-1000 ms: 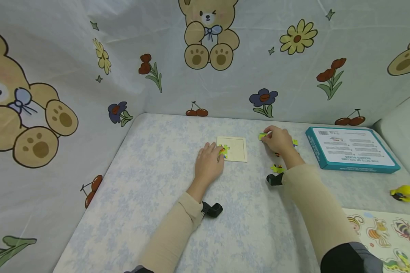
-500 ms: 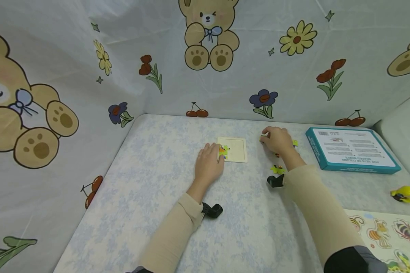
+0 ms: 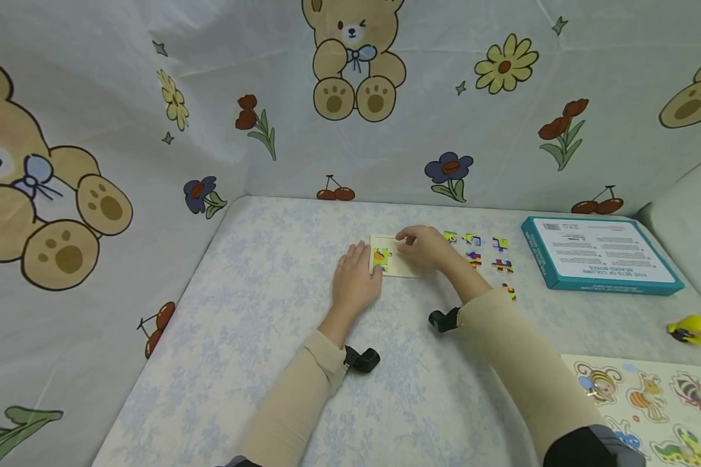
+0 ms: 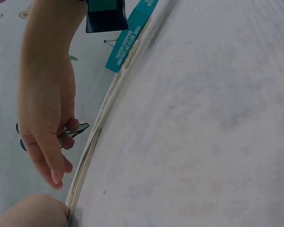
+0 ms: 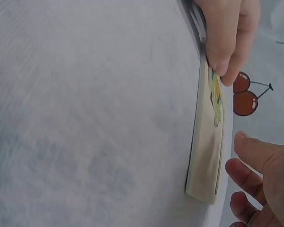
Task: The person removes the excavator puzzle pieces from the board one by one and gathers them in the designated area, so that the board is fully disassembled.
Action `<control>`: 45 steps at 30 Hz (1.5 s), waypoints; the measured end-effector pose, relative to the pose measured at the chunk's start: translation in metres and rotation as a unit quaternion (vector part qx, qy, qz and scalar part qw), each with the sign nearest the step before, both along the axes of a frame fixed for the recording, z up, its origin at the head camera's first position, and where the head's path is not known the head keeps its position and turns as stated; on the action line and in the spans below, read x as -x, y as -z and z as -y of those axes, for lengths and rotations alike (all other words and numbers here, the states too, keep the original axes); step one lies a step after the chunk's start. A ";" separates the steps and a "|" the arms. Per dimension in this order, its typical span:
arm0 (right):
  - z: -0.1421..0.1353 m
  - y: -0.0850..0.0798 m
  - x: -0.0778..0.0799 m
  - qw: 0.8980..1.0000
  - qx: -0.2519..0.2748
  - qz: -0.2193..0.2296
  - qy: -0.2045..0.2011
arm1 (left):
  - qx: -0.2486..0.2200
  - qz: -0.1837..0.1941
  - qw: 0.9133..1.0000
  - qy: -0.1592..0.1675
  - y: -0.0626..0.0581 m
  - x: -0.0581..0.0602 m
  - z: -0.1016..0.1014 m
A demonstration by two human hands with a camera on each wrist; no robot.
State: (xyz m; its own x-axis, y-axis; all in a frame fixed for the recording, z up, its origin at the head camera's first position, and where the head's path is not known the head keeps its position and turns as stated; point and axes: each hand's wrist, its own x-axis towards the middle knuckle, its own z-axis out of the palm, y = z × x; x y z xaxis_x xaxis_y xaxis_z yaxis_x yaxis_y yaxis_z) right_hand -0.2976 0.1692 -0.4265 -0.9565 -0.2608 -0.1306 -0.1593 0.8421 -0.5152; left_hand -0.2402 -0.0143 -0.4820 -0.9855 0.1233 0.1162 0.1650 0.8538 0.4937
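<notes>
My left hand (image 3: 356,275) rests at the left side of a small pale wooden puzzle tray (image 3: 409,266), its thumb against the brightly coloured jigsaw pieces (image 3: 381,258) inside. In the right wrist view, the left fingertips (image 5: 221,66) touch the tray edge by those pieces. My right hand (image 3: 429,248) is above the tray's right part. The right wrist view has its thumb (image 5: 248,146) apart from loosely curled fingers, and no piece is visible between them. Beyond that hand lie several loose jigsaw pieces (image 3: 502,266), partly in rows; the right sleeve may cover others.
A teal box (image 3: 604,256) lies at the back right. Nearer on the right are a yellow toy (image 3: 694,329) and a pale sheet with printed insects (image 3: 642,415). A bear-patterned cloth (image 3: 385,155) hangs behind the table.
My right hand has moved left from the loose pieces to over the tray. A green piece it was touching lies uncovered on the table. The left hand stays at the tray.
</notes>
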 end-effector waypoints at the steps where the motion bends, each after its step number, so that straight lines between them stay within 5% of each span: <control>1: 0.004 0.002 0.000 1.000 0.002 0.000 -0.004 | 0.003 0.002 1.000 0.000 0.000 0.000 0.000; 17: 0.030 0.014 -0.003 0.999 0.011 -0.018 -0.024 | 0.012 0.005 1.000 0.002 0.000 0.001 0.001; 37: 0.028 0.017 -0.005 0.995 0.098 0.015 0.002 | 0.013 0.001 1.000 0.001 -0.001 0.002 0.000; 45: 0.028 0.012 -0.006 0.994 0.105 0.007 -0.017 | 0.015 0.001 1.000 -0.003 0.000 0.002 -0.001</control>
State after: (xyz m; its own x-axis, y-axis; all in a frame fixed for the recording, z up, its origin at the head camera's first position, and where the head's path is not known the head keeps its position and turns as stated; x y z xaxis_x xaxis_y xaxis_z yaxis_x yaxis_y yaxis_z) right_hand -0.2915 0.1413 -0.4386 -0.9454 -0.3152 -0.0824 -0.1775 0.7105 -0.6809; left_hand -0.2425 -0.0137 -0.4816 -0.9865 0.1208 0.1103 0.1587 0.8693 0.4682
